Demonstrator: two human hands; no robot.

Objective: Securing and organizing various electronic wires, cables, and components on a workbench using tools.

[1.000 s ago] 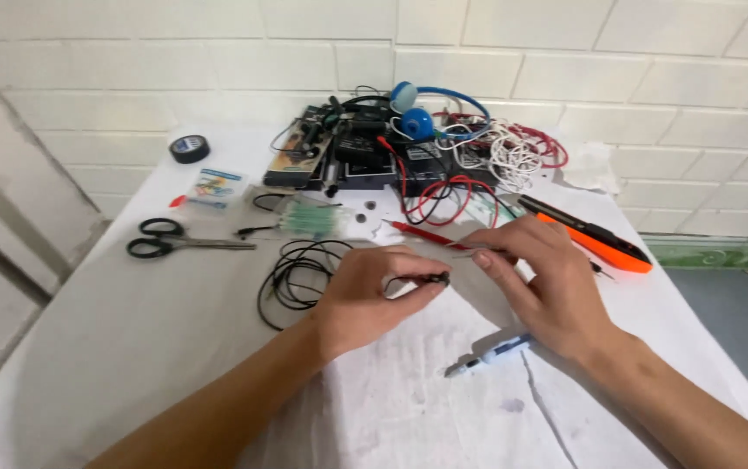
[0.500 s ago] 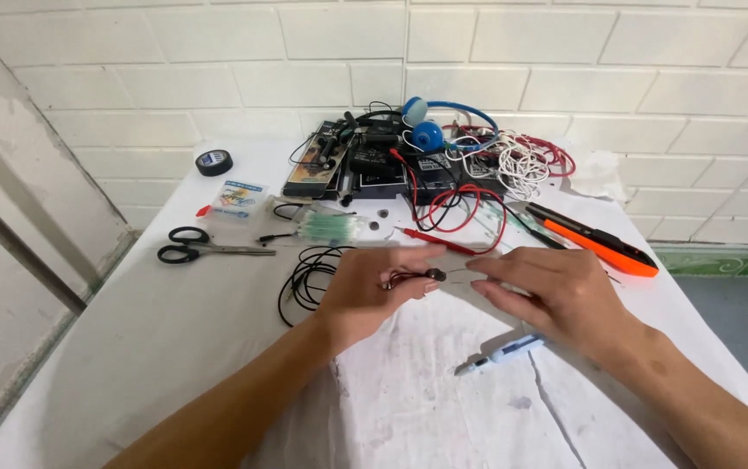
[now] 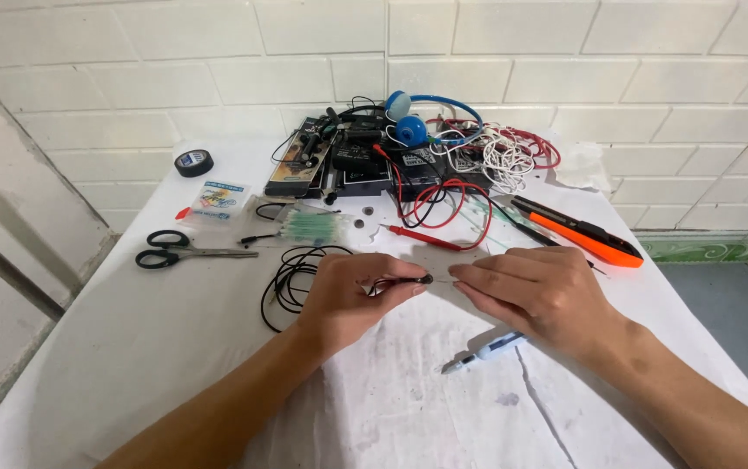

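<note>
A white-covered worktop (image 3: 87,347) stands against a white tiled wall (image 3: 218,78), with grey floor (image 3: 730,304) at right.

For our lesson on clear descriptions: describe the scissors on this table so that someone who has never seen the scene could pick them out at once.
Start at the white table and go to its left side, well left of the left hand. The scissors lie flat there, below the tape roll and left of the black cable coil. Their two black loop handles and closed metal blades pointing right set them apart.
</note>
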